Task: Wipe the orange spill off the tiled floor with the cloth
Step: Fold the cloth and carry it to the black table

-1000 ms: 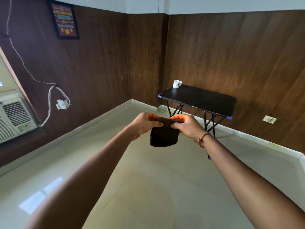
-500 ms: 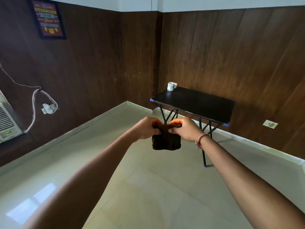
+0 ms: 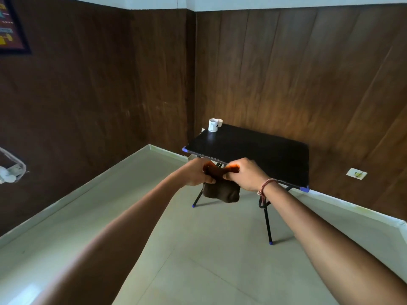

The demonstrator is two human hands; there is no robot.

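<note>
One dark brown cloth, bunched and hanging, both hands' fingers pinching its top edge, one white mug at 12 o'clock on the bench

Framed poster at ten o'clock, cut off by the left edge of the view: coloured lettering was visible on its dark ground, but too little showed to read a word. White mug on the black folding table, at twelve o'clock, carried a small dark mark, too small to make out. No other text, label or number was readable.
</note>
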